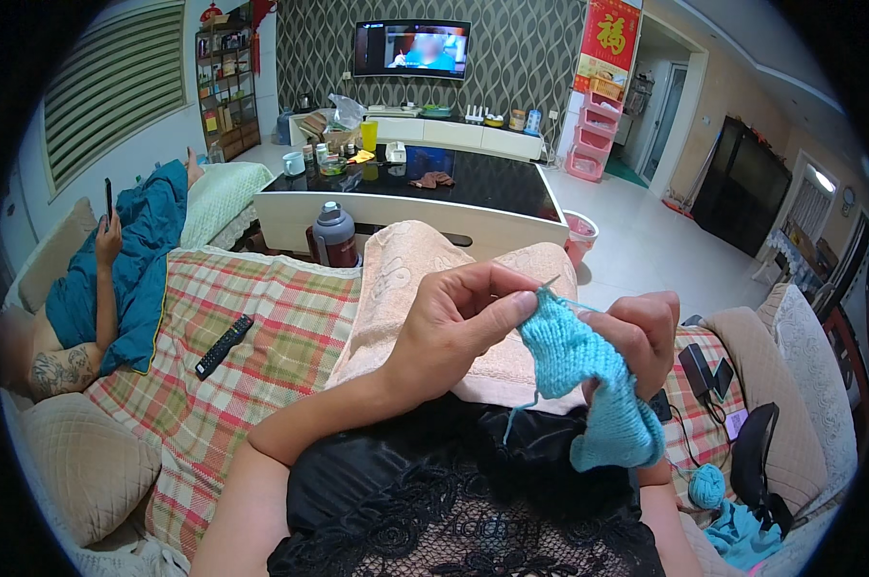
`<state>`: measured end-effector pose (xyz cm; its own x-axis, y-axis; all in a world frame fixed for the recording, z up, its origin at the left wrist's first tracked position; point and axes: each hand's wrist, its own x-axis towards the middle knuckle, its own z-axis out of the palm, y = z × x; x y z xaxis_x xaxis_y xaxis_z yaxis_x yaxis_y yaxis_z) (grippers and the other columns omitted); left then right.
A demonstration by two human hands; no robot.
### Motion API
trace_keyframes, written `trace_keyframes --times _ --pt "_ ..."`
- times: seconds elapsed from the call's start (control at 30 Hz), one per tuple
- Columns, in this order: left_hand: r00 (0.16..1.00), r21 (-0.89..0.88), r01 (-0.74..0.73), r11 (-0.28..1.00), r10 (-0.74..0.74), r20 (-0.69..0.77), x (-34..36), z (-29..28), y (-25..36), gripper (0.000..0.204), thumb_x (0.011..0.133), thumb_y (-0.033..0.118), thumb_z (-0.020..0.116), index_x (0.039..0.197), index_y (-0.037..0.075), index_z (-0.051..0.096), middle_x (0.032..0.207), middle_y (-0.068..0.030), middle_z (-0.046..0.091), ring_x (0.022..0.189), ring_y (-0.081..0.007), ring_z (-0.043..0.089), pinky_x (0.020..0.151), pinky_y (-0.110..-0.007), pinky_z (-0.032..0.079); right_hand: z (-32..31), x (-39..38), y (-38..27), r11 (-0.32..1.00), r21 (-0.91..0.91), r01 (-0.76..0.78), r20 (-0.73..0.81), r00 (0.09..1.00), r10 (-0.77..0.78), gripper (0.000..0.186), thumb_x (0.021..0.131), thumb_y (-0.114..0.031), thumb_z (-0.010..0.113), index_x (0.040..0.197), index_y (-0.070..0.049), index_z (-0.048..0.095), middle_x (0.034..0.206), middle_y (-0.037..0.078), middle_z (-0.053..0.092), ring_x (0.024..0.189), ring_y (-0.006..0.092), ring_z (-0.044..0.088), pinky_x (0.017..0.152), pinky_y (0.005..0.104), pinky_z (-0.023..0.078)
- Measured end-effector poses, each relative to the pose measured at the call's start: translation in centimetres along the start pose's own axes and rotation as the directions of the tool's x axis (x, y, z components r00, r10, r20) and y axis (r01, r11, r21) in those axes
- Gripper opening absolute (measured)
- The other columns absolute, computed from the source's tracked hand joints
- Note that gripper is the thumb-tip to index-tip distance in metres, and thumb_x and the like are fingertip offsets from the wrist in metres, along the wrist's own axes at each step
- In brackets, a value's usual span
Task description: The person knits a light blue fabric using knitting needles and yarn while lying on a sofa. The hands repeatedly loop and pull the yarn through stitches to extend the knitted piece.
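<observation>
A strip of turquoise knitting [574, 351] hangs between my hands, its lower end curling over by my right forearm. My left hand [453, 322] pinches its top left corner between thumb and forefinger. The tip of a thin knitting needle [551, 282] sticks up there; the rest of it is hidden. My right hand [646, 332] is closed at the knitting's right edge, with fingers curled; any needle inside it cannot be seen. A strand of turquoise yarn [580, 305] runs along the top between the hands, and a loose tail [513, 421] dangles below.
A peach towel [410, 279] covers my legs. To my right lie a yarn ball [707, 487], turquoise fabric [745, 537] and a black bag [754, 452]. A remote [225, 346] rests on the plaid cover [290, 308]; beyond, another person's hand [108, 237] holds a phone. A black-topped table [492, 183] stands ahead.
</observation>
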<state>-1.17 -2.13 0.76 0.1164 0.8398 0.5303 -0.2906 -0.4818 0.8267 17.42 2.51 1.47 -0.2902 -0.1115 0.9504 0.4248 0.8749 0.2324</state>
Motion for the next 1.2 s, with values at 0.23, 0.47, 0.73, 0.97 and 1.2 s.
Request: trace_keyframes --times 0.23,0.47,0.73,0.97,1.2 --pt "0.991 0.056 0.050 0.997 -0.057 0.121 -0.2 0.1 0.2 0.021 0.087 0.006 0.060 0.104 -0.003 0.062 0.094 -0.0078 0.065 0.086 -0.0094 0.060 0.078 -0.022 0.050 1.6 0.9 0.4 0.807 0.304 -0.506 0.449 0.823 0.347 0.034 0.073 -0.035 0.071 0.084 -0.006 0.059 0.082 0.008 0.054 0.079 0.0202 0.055 0.063 0.0308 0.046" --pt "0.999 0.080 -0.040 0.996 0.042 -0.020 0.0 0.0 0.2 0.020 0.089 0.012 0.058 0.106 0.003 0.057 0.078 0.0017 0.057 0.054 0.0000 0.039 0.045 -0.015 0.027 0.3 0.2 0.5 0.972 0.167 -0.166 0.084 0.985 0.154 0.037 0.061 -0.029 0.080 0.091 -0.009 0.071 0.077 0.002 0.053 0.068 0.0148 0.052 0.055 0.0269 0.043" --pt "0.997 -0.008 0.032 0.999 -0.031 0.068 -0.2 -0.4 -0.3 0.018 0.090 0.011 0.057 0.105 0.002 0.061 0.082 -0.0001 0.060 0.056 -0.0011 0.040 0.046 -0.017 0.029 0.3 -0.2 0.5 0.932 0.294 -0.212 0.170 0.971 0.167 0.029 0.067 -0.030 0.075 0.088 -0.011 0.068 0.081 0.001 0.052 0.074 0.0143 0.051 0.061 0.0280 0.043" --pt "0.999 0.081 -0.007 0.997 0.003 0.048 0.0 -0.1 0.0 0.020 0.089 0.009 0.057 0.106 0.002 0.064 0.087 -0.0017 0.063 0.057 -0.0012 0.041 0.046 -0.016 0.030 -0.3 -0.3 0.5 0.960 0.236 -0.148 0.063 0.989 0.137 0.027 0.068 -0.035 0.074 0.080 -0.014 0.062 0.080 0.001 0.049 0.072 0.0154 0.048 0.059 0.0280 0.041" --pt "0.999 -0.048 0.038 0.998 -0.039 -0.022 -0.1 -0.1 0.1 0.019 0.089 0.010 0.058 0.106 0.001 0.062 0.074 0.0017 0.057 0.053 -0.0009 0.038 0.044 -0.016 0.027 0.0 -0.4 0.4 0.977 0.183 -0.108 0.038 0.994 0.103 0.025 0.067 -0.033 0.073 0.079 -0.014 0.062 0.077 0.000 0.048 0.073 0.0150 0.047 0.059 0.0281 0.039"
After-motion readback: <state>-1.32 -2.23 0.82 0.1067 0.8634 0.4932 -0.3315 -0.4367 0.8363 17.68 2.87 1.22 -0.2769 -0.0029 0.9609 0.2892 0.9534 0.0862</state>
